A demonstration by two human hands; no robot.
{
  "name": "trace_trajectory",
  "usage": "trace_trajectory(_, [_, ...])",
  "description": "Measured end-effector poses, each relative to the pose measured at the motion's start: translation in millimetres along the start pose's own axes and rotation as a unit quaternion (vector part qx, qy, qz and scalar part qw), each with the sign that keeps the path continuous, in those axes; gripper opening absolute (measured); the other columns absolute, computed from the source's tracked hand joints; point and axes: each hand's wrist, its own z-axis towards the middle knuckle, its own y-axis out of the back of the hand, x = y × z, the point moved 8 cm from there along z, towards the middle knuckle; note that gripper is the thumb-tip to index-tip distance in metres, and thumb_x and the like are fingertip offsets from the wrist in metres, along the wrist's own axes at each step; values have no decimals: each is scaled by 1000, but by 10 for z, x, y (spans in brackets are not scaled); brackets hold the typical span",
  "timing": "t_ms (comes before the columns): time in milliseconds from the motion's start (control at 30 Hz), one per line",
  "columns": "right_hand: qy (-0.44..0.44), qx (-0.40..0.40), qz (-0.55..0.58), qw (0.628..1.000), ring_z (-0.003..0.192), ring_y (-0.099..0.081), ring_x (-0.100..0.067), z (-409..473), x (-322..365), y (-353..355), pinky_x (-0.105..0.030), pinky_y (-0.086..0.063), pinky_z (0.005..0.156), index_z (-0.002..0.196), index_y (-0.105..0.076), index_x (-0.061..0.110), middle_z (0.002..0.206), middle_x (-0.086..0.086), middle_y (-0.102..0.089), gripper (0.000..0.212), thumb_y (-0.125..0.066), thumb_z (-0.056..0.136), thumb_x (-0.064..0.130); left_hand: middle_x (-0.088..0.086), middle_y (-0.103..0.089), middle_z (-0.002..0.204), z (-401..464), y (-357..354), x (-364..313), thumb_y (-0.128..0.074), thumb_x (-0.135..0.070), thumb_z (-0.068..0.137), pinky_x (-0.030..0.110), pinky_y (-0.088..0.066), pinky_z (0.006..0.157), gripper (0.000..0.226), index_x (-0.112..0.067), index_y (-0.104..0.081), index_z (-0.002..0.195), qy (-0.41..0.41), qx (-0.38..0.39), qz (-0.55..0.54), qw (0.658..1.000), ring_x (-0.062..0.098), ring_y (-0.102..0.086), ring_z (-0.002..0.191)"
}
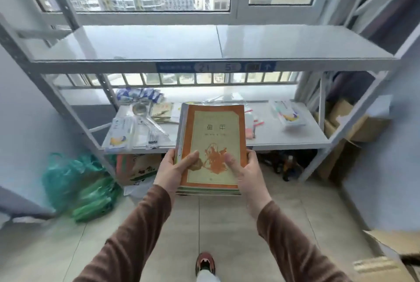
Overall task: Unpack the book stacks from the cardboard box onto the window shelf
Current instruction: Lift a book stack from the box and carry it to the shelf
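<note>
I hold a stack of books (213, 131) flat in front of me, its top cover orange-bordered with a pale yellow panel and an orange drawing. My left hand (175, 170) grips the stack's near left side, thumb on the cover. My right hand (246, 172) grips the near right side, thumb also on top. The stack hovers over the lower shelf's front edge, below the bare grey window shelf (159, 43). The cardboard box (386, 256) shows only as flaps at the bottom right corner, behind my right arm.
The lower shelf (284, 138) carries plastic packets, a ladle, forks and pink items. Green bags (81, 186) lie on the floor at left, a printed carton (141, 168) under the shelf, more cardboard (354, 127) at right. My shoe (205, 263) is on the tiled floor.
</note>
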Motion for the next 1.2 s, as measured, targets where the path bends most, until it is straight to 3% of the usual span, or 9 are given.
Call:
trace_trajectory(167, [41, 69, -15, 997, 91, -79, -15, 853, 299, -1146, -35, -64, 78, 124, -51, 20, 114, -2, -74, 48, -77, 88, 37, 11, -78, 105, 665, 856, -711, -80, -25, 81, 40, -63, 73, 41, -19, -61, 118, -56, -68, -20, 996, 33, -76, 90])
trace_trajectory(267, [62, 105, -16, 992, 92, -78, -15, 1351, 508, -1748, -36, -64, 80, 118, -52, 20, 115, -6, -74, 42, -77, 88, 34, 13, -78, 107, 1029, 1273, -1133, -82, -30, 77, 45, -63, 75, 53, -19, -59, 123, -82, -102, -30, 991, 37, -76, 91])
trace_trajectory(400, [67, 143, -20, 987, 96, -78, -22, 1866, 712, -2475, -51, -62, 87, 117, -52, 24, 113, -4, -76, 58, -77, 77, 58, 14, -78, 104, 1447, 1762, -1596, -83, -30, 71, 35, -62, 61, 61, -12, -57, 124, -106, -132, -32, 985, 27, -76, 78])
trace_trajectory(567, [60, 160, 28, 985, 100, -76, -32, 2422, 850, -3260, -56, -61, 86, 117, -53, 17, 116, -14, -74, 48, -68, 90, 54, 8, -79, 107, 2083, 2380, -1979, -92, -51, 58, 59, -49, 100, 97, -16, -49, 138, -116, -146, -22, 982, 36, -73, 102])
trace_trajectory(700, [74, 129, 33, 988, 103, -74, -36, 2862, 983, -3812, -57, -61, 87, 117, -52, 12, 117, -19, -72, 38, -56, 100, 46, 10, -76, 114, 2644, 2819, -2361, -93, -54, 54, 62, -46, 104, 104, -15, -49, 139, -137, -133, -35, 981, 35, -70, 107])
trace_trajectory(800, [112, 113, 18, 987, 103, -74, -37, 3114, 1158, -4271, -59, -61, 85, 115, -50, 16, 118, -19, -71, 41, -58, 94, 50, 13, -75, 112, 3041, 3110, -2710, -90, -43, 65, 55, -56, 92, 77, -13, -57, 127, -163, -102, -18, 981, 30, -73, 94])
trace_trajectory(900, [142, 102, 26, 984, 105, -73, -36, 3315, 1332, -4691, -56, -62, 85, 115, -48, 17, 122, -20, -68, 40, -60, 91, 47, 10, -76, 97, 3377, 3340, -3084, -78, -23, 81, 35, -62, 63, 38, -14, -59, 114, -181, -56, -6, 982, 19, -73, 72])
trace_trajectory(1100, [218, 106, 27, 970, 115, -69, -35, 3748, 1654, -5319, -51, -63, 85, 128, -38, 15, 131, -19, -62, 30, -53, 103, 22, 14, -69, 119, 3960, 3730, -3805, -75, -10, 86, 38, -63, 77, 51, -12, -48, 130, -274, -1, 79, 959, 30, -73, 102])
trace_trajectory(1200, [245, 102, 4, 964, 121, -65, -35, 3919, 1688, -5504, -52, -62, 88, 127, -37, 23, 135, -18, -58, 26, -52, 105, 19, 12, -63, 128, 4155, 3819, -3929, -72, -2, 88, 46, -62, 81, 74, -24, -31, 146, -316, 6, 114, 942, 27, -69, 111])
